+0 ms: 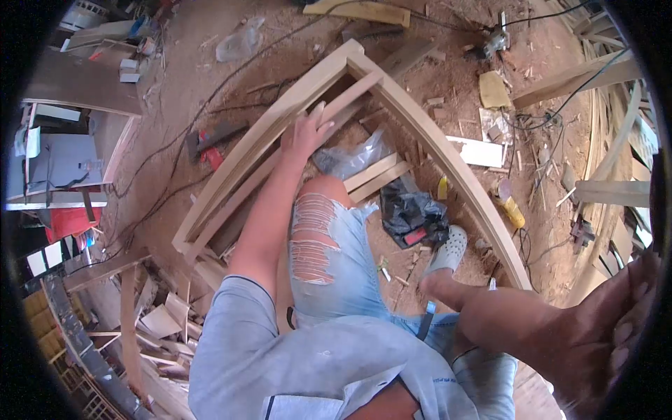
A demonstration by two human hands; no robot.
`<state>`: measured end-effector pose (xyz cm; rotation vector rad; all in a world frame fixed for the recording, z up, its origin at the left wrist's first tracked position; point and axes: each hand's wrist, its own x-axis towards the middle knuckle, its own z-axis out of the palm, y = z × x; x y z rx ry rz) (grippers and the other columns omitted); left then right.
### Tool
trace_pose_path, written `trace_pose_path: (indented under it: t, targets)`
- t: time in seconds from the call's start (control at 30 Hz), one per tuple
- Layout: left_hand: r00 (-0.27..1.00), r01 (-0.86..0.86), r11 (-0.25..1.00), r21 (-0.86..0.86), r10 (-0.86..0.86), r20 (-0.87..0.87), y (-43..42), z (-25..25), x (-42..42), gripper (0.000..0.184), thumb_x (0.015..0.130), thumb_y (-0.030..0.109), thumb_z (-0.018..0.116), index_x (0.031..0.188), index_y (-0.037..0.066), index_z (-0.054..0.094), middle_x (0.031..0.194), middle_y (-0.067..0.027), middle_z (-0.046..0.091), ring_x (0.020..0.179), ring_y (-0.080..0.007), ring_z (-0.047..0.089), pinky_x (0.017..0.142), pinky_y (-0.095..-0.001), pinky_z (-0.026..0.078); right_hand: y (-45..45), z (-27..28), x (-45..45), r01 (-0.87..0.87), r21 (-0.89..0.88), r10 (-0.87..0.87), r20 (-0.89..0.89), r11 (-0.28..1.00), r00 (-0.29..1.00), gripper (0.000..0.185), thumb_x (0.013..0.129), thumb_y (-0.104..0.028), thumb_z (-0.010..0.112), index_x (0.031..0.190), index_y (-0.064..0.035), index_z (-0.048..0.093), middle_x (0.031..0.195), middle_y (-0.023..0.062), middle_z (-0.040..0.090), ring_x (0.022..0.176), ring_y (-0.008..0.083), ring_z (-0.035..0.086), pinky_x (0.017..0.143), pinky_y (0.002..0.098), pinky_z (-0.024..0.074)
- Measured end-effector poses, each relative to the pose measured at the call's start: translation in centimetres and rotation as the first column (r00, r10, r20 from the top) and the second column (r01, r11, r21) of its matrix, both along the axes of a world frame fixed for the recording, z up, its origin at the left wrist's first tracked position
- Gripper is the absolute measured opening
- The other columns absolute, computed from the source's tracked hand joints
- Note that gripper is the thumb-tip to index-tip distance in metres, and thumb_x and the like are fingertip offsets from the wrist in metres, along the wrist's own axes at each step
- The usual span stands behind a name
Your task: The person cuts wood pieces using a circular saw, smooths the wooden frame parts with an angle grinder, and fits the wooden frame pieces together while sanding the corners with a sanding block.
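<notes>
My left hand (306, 134) is on a narrow wooden strip (353, 98), with its fingers around it. The strip slants across the inside of a large wooden frame (280, 126) that has one curved side (448, 157). The frame meets in a corner at the top and lies around my legs. My right hand (616, 332) is raised close to the camera at the right edge, its fingers curled in. Whatever it may hold is hidden past the edge of the view.
Inside the frame lie short wooden pieces (378, 178), a black plastic bag (413, 210) and a clear plastic bag (357, 157). Cables (231, 84) cross the sawdust-covered ground. A yellow bottle (513, 212) lies outside the curved side. Scrap wood (164, 322) is piled at lower left.
</notes>
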<state>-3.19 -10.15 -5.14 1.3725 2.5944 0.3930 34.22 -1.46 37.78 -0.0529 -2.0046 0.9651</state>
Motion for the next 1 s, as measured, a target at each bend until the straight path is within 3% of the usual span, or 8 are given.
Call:
trace_pose_path:
  t: [0.43, 0.6, 0.7, 0.8, 0.83, 0.9, 0.97, 1.0]
  targets:
    - [0.999, 0.003, 0.994, 0.111, 0.000, -0.033, 0.1, -2.6, -1.7, 0.061, 0.097, 0.063, 0.066, 0.147, 0.031, 0.061, 0.112, -0.0238, 0.074, 0.099, -0.0468, 0.073, 0.081, -0.0571, 0.060, 1.9, 3.0, 0.9, -0.125, -0.028, 0.127, 0.318, 0.992, 0.939, 0.042, 0.098, -0.053, 0.070, 0.080, -0.0213, 0.050, 0.077, -0.0087, 0.049, 0.077, 0.0098, 0.053, 0.085, 0.0344, 0.0356]
    - [0.999, 0.008, 0.994, 0.109, -0.004, -0.033, 0.0, -1.5, -1.1, 0.061, 0.097, 0.062, 0.067, 0.148, 0.029, 0.061, 0.112, -0.0221, 0.074, 0.100, -0.0460, 0.073, 0.081, -0.0557, 0.060, 4.8, 1.4, -1.2, -0.081, -0.005, 0.071, 0.540, 0.997, 0.839, 0.046, 0.090, -0.047, 0.080, 0.104, -0.0093, 0.058, 0.093, 0.0059, 0.061, 0.086, 0.0214, 0.062, 0.087, 0.0404, 0.0464]
    - [0.999, -0.001, 0.998, 0.064, -0.001, 0.035, 0.1, -0.9, -0.9, 0.065, 0.095, 0.061, 0.070, 0.149, 0.025, 0.061, 0.124, -0.0256, 0.071, 0.112, -0.0482, 0.069, 0.092, -0.0569, 0.057, 5.5, -3.4, 1.2, 0.111, -0.026, -0.059, 0.716, 0.994, 0.696, 0.049, 0.088, -0.039, 0.085, 0.111, -0.0013, 0.064, 0.097, 0.0136, 0.069, 0.086, 0.0252, 0.068, 0.085, 0.0389, 0.0531]
    - [0.999, -0.022, 1.000, 0.009, 0.021, 0.050, 0.3, 0.5, -0.4, 0.072, 0.095, 0.062, 0.070, 0.152, 0.018, 0.059, 0.138, -0.0277, 0.065, 0.126, -0.0496, 0.063, 0.103, -0.0569, 0.053, 9.7, -14.9, 3.5, 0.087, -0.256, 0.233, 0.950, 0.963, 0.209, 0.042, 0.090, -0.042, 0.086, 0.089, -0.0022, 0.072, 0.077, 0.0078, 0.071, 0.075, 0.0182, 0.069, 0.072, 0.0342, 0.0548]
    - [1.000, -0.001, 0.999, 0.039, 0.001, -0.016, -0.2, -0.4, -0.5, 0.074, 0.095, 0.062, 0.070, 0.152, 0.017, 0.058, 0.139, -0.0277, 0.064, 0.127, -0.0498, 0.062, 0.104, -0.0567, 0.052, 9.7, -20.0, 5.8, 0.144, -0.327, 0.314, 0.943, 0.934, 0.106, 0.044, 0.091, -0.043, 0.084, 0.098, -0.0013, 0.073, 0.083, 0.0109, 0.074, 0.080, 0.0195, 0.072, 0.075, 0.0348, 0.0569]
    - [0.999, 0.053, 0.994, 0.092, -0.053, 0.004, -0.3, 0.5, 0.3, 0.075, 0.094, 0.055, 0.074, 0.151, 0.010, 0.058, 0.142, -0.0262, 0.062, 0.128, -0.0500, 0.060, 0.109, -0.0551, 0.049, 8.8, -31.2, 10.8, 0.222, -0.457, 0.426, 0.888, 0.861, 0.176, 0.045, 0.089, -0.042, 0.086, 0.105, -0.0017, 0.073, 0.087, 0.0131, 0.075, 0.083, 0.0244, 0.073, 0.078, 0.0363, 0.0586]
    - [0.979, 0.176, 0.941, 0.290, -0.138, -0.148, 0.0, -0.7, 0.1, 0.072, 0.092, 0.049, 0.078, 0.148, 0.008, 0.059, 0.139, -0.0241, 0.063, 0.124, -0.0489, 0.061, 0.110, -0.0538, 0.048, 6.0, -41.6, 15.2, 0.151, -0.039, -0.016, 0.938, 0.988, 0.346, 0.043, 0.086, -0.035, 0.087, 0.111, -0.0033, 0.072, 0.094, 0.0154, 0.076, 0.086, 0.0295, 0.074, 0.082, 0.0391, 0.0590]
    - [0.959, 0.242, 0.894, 0.378, -0.161, -0.233, 0.2, -1.0, 0.0, 0.070, 0.091, 0.046, 0.080, 0.146, 0.008, 0.060, 0.138, -0.0230, 0.063, 0.121, -0.0483, 0.062, 0.110, -0.0531, 0.048, 5.0, -44.6, 16.2, 0.211, -0.037, -0.027, 0.956, 0.977, 0.291, 0.041, 0.085, -0.032, 0.087, 0.110, -0.0032, 0.072, 0.096, 0.0158, 0.076, 0.087, 0.0307, 0.073, 0.083, 0.0400, 0.0586]
